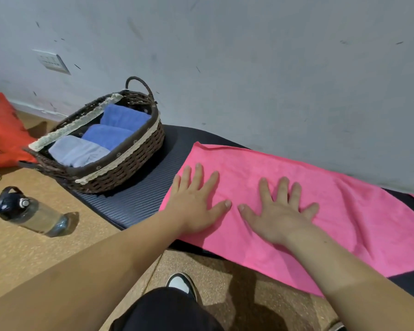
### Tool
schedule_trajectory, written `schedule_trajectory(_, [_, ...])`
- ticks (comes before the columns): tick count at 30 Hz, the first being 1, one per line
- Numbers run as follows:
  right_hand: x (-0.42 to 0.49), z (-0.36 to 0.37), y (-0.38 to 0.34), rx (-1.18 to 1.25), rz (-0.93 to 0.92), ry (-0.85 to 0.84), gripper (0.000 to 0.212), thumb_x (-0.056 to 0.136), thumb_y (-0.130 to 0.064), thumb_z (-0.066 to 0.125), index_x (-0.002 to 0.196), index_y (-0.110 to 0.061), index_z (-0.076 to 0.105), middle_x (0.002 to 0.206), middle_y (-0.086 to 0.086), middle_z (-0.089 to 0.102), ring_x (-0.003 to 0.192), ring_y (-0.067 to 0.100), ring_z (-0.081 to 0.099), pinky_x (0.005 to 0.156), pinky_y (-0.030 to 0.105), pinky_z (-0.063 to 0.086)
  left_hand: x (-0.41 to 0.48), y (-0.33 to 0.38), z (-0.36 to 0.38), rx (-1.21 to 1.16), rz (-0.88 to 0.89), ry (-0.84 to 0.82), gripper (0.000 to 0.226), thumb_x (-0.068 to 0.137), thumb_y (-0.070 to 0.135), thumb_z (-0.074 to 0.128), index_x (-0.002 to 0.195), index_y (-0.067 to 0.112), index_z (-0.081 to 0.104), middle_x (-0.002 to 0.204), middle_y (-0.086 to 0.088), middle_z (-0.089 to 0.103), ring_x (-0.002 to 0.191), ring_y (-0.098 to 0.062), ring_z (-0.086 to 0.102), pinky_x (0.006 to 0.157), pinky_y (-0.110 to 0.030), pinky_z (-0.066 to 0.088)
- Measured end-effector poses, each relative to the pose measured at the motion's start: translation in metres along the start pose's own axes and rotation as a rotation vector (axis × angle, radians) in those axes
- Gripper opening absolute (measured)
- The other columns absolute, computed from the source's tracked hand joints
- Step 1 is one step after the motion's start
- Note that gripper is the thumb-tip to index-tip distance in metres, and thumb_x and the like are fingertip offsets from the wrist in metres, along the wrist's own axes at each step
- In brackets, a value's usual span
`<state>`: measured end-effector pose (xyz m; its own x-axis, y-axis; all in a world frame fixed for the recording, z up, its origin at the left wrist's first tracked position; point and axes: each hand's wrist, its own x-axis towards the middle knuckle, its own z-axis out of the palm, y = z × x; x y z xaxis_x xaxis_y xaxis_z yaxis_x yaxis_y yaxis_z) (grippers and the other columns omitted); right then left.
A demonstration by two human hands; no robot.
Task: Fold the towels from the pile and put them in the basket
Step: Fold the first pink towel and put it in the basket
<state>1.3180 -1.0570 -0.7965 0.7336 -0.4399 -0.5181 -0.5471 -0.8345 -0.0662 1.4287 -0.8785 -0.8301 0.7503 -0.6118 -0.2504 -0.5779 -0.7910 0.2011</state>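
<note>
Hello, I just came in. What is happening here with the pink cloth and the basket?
A person is folding towels. Both hands, the left hand and the right hand, lie flat with spread fingers on a pink towel, which is laid out on a dark mat by the wall. The wicker basket stands on the mat's left end and already holds three folded towels: two blue towels and one light grey towel. The pink towel is not yet in the basket.
</note>
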Motion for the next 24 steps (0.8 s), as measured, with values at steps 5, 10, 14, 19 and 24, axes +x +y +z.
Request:
schedule_trajectory(5, [0.001, 0.005, -0.012, -0.027, -0.106, 0.07, 0.09, 0.091, -0.084, 0.013, 0.162, -0.036, -0.016, 0.168, 0.006, -0.03, 0.153, 0.04, -0.03, 0.115, 0.078, -0.005, -0.01, -0.02, 0.0, 0.073, 0.006, 0.092, 0.083, 0.088, 0.08, 0.008, 0.162, 0.043, 0.013, 0.173, -0.008, 0.008, 0.158, -0.037, 0.003, 0.127, -0.054, 0.006])
schedule_trajectory(10, [0.013, -0.009, -0.011, 0.021, -0.102, 0.073, 0.081, 0.094, -0.08, 0.016, 0.163, -0.042, -0.005, 0.172, 0.002, -0.019, 0.156, 0.041, -0.018, 0.116, 0.078, 0.004, 0.044, -0.018, -0.017, 0.149, 0.051, 0.228, 0.076, 0.096, 0.067, 0.017, 0.138, 0.017, 0.056, 0.152, -0.019, 0.047, 0.144, -0.041, 0.037, 0.121, -0.052, 0.026])
schedule_trajectory(14, [0.015, -0.009, -0.002, 0.055, -0.136, 0.062, 0.079, 0.095, -0.08, 0.018, 0.162, -0.044, -0.001, 0.173, -0.001, -0.015, 0.158, 0.037, -0.015, 0.118, 0.075, 0.003, 0.07, -0.004, -0.016, 0.12, 0.019, 0.073, 0.092, 0.087, 0.076, 0.007, 0.161, 0.024, 0.024, 0.171, -0.017, 0.013, 0.157, -0.04, 0.009, 0.126, -0.053, 0.011])
schedule_trajectory(19, [0.008, -0.015, 0.017, 0.15, -0.208, 0.173, 0.077, 0.097, -0.073, 0.03, 0.163, -0.035, 0.017, 0.173, 0.004, 0.008, 0.159, 0.034, 0.002, 0.125, 0.061, 0.012, 0.062, 0.015, -0.024, 0.071, -0.064, 0.104, 0.074, 0.1, 0.067, 0.033, 0.159, 0.023, 0.028, 0.172, -0.015, 0.003, 0.157, -0.041, 0.003, 0.127, -0.054, 0.008])
schedule_trajectory(24, [-0.01, -0.036, 0.07, 0.304, -0.184, 0.301, 0.065, 0.098, -0.059, 0.05, 0.15, -0.021, 0.048, 0.148, 0.008, 0.052, 0.14, 0.029, 0.046, 0.114, 0.043, 0.04, 0.046, 0.063, -0.032, 0.101, 0.039, 0.058, 0.078, 0.096, 0.067, 0.034, 0.159, 0.023, 0.027, 0.171, -0.019, 0.006, 0.158, -0.04, -0.001, 0.127, -0.054, 0.009])
